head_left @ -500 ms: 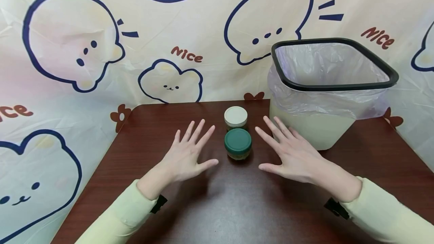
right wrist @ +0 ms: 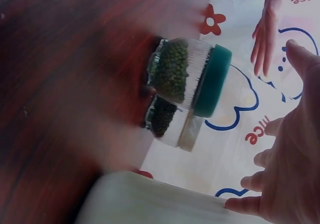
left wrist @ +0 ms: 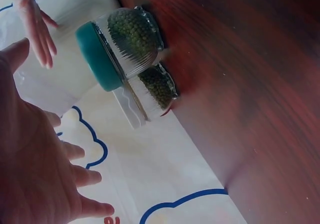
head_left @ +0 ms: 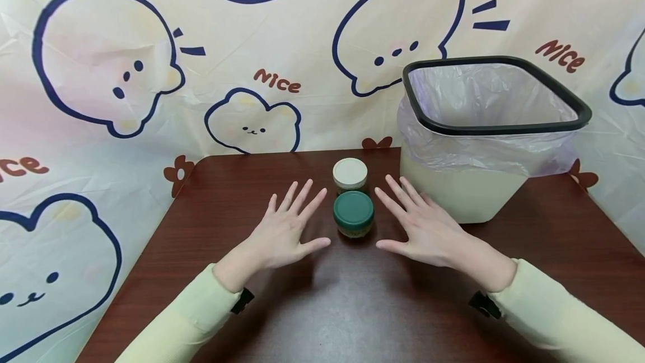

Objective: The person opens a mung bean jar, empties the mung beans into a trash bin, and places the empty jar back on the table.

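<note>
Two clear ribbed jars stand upright on the table, one behind the other. The nearer jar (head_left: pixel 354 215) has a green lid, and small green beans or beads fill much of it in the left wrist view. Behind it, the other jar (head_left: pixel 350 175) wears a white lid and holds similar green grains, seen from the right wrist. My left hand (head_left: pixel 284 234) hovers to the left of the jars with its fingers spread. On their right, my right hand (head_left: pixel 428 228) is spread the same way. Neither hand touches a jar.
A cream bin (head_left: pixel 453 189) with a black rim and a translucent liner stands at the back right, close beyond my right hand. The dark wooden table (head_left: pixel 353 318) ends at a printed cloth backdrop (head_left: pixel 312 32) behind and at the left.
Both hands have moved slightly inward, closer to the green-lidded jar, with fingers still spread. The jars and the bin have stayed in place.
</note>
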A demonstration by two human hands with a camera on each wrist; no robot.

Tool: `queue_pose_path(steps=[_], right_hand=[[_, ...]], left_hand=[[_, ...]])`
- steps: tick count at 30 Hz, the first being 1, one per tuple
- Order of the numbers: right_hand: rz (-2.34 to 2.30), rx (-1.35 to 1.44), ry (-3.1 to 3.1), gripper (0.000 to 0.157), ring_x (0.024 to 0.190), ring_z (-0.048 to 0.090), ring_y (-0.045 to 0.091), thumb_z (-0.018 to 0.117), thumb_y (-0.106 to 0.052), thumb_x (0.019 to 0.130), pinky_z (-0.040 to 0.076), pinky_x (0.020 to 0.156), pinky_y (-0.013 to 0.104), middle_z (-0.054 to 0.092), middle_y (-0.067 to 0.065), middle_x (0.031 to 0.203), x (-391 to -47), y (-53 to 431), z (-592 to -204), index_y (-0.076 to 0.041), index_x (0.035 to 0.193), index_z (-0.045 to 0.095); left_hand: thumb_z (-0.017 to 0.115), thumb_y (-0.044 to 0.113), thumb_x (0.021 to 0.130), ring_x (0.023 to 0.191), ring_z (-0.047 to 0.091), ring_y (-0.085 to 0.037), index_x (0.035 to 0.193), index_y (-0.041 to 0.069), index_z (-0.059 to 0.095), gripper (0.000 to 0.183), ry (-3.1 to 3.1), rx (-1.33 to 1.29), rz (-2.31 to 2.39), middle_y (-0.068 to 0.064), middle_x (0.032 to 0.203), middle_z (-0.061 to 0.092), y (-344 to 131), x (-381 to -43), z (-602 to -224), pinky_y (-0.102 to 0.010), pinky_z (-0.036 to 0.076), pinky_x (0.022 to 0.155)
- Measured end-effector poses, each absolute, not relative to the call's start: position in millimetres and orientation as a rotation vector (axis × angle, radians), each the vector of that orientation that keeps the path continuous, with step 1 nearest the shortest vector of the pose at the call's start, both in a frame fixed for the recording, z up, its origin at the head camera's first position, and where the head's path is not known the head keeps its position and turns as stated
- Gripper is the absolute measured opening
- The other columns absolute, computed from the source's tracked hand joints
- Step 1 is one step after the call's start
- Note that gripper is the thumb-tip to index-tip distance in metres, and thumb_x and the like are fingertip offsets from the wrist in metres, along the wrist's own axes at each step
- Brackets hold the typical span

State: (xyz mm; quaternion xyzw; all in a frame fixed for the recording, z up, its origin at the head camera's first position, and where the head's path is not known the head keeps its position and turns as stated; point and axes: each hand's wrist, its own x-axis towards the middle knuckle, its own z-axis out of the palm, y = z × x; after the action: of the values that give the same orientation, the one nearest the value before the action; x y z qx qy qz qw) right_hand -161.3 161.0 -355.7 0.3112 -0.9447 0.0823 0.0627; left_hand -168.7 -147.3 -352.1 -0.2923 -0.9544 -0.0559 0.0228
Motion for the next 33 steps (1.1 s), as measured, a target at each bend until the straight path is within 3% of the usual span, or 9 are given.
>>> queue_pose_path(steps=[16, 23, 33], right_hand=[[0.552, 0.891, -2.977, 0.1, 0.146, 0.006, 0.034, 0.06, -0.06, 0.088, 0.029, 0.107, 0.051, 0.003, 0.011, 0.162, -171.3, 147.1, -378.1, -0.01, 0.156, 0.008], [0.812, 0.776, -3.042, 0.109, 0.145, 0.015, 0.029, 0.068, -0.058, 0.084, 0.032, 0.106, 0.051, 0.01, 0.013, 0.16, -173.7, 135.0, -388.4, -0.006, 0.155, 0.005], [1.104, 0.63, -2.962, 0.11, 0.133, 0.039, 0.034, 0.079, -0.047, 0.079, 0.037, 0.102, 0.051, 0.026, 0.022, 0.152, -176.7, 116.0, -401.4, -0.001, 0.152, 0.011]], left_hand=[[0.041, 0.072, 0.089, 0.147, 0.0, -0.034, 0.157, 0.029, 0.003, 0.088, -2.973, -0.942, -0.166, -0.004, 0.162, -0.003, -136.1, -177.4, -349.7, -0.067, 0.014, 0.106], [0.043, 0.071, 0.09, 0.146, 0.001, -0.034, 0.157, 0.028, 0.005, 0.089, -2.971, -0.942, -0.189, -0.004, 0.162, -0.002, -137.0, -178.0, -350.0, -0.068, 0.014, 0.106], [0.042, 0.072, 0.089, 0.146, 0.003, -0.036, 0.157, 0.027, 0.007, 0.089, -2.978, -0.923, -0.173, -0.005, 0.162, -0.001, -144.2, -177.8, -353.1, -0.068, 0.015, 0.105]])
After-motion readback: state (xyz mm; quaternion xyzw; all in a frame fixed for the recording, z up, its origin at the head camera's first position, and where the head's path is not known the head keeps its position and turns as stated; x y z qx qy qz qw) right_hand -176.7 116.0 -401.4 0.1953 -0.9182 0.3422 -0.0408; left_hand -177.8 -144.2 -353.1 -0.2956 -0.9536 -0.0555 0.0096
